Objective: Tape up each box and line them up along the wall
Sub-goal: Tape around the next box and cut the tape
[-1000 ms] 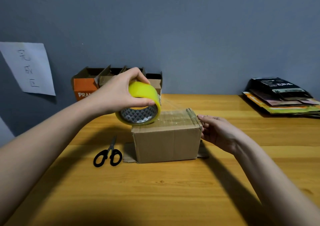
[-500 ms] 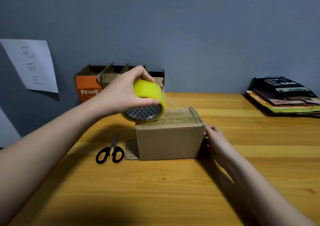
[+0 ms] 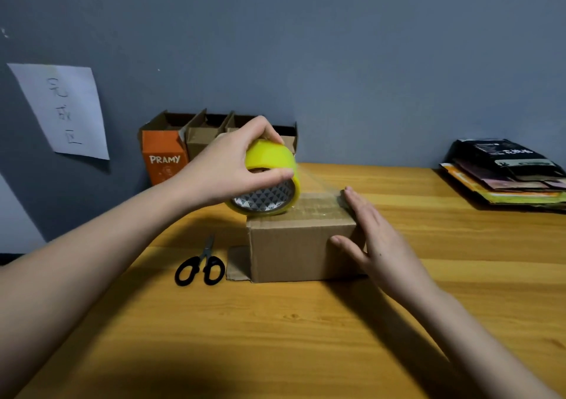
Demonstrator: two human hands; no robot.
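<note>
Fingers of my left hand (image 3: 226, 170) curl round yellow tape roll (image 3: 269, 181) over cardboard box (image 3: 301, 245) at table centre; right hand (image 3: 372, 239), fingers straight, presses box's 3 o'clock side. Scissors (image 3: 200, 265) at box's 9 o'clock.

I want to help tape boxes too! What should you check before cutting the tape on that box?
1. Tape roll gripped by the left hand: ok.
2. Right hand steadying the cardboard box, fingers flat on its right end: ok.
3. Tape strip laid across the box top: ok.
4. Strip cut free from the roll: not ok.
5. Scissors near, on the table left of the box: ok.
6. Box bottom sealed: cannot tell.
</note>
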